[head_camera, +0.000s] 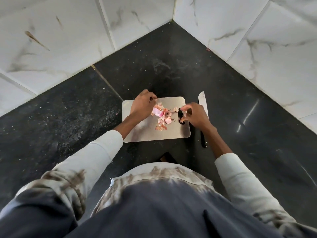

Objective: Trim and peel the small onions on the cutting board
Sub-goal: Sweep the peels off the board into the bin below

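Observation:
A steel cutting board (pixel 151 133) lies on the black counter. Near its middle sits a peeled pink small onion (pixel 157 112) among loose onion peels (pixel 161 125) and cut ends. My left hand (pixel 143 106) hovers over the board's far left part, right beside the onion, with its fingers curled together; whether they pinch a scrap is unclear. Over the board's right edge, by the handle slot, my right hand (pixel 197 116) pinches a small bit of onion peel (pixel 183 117) in its fingertips.
A knife (pixel 202 101) with a black handle lies on the counter just right of the board, partly under my right hand. White marble-look tiled walls (pixel 257 48) meet in a corner behind. The black counter (pixel 68 109) spreads left and right.

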The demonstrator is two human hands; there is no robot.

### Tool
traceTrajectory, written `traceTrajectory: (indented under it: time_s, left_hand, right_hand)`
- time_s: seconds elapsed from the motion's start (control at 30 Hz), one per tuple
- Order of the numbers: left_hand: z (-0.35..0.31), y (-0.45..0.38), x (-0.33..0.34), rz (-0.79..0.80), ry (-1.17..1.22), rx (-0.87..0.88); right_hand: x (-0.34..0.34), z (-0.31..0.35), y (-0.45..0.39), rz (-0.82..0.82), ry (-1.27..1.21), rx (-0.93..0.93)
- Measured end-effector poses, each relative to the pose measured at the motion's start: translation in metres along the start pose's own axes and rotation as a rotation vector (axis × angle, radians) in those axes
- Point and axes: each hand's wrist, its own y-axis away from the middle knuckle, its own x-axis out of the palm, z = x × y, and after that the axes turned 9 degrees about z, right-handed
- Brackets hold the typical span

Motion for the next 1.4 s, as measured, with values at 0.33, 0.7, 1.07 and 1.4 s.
traceTrajectory:
  time_s: [0.33,0.7,1.07,1.4]
  left_hand:
    - [0.002,0.006,0.008,-0.014,-0.009,-0.122]
    - [0.010,0.003,0.011,-0.005,-0.021,-0.225]
    - [-0.002,0.001,0.027,0.179,0.034,-0.116]
    - [-0.010,-0.003,0.025,0.293,-0.045,-0.108]
  right_hand:
    - [0.025,0.011,0.015,-0.092,-0.025,0.075]
    - [0.026,0.040,0.001,-0.134,-0.183,0.019]
    - [0.042,0.039,0.006,0.110,0.026,-0.028]
    - [0.060,0.048,0.006,0.095,-0.017,-0.007]
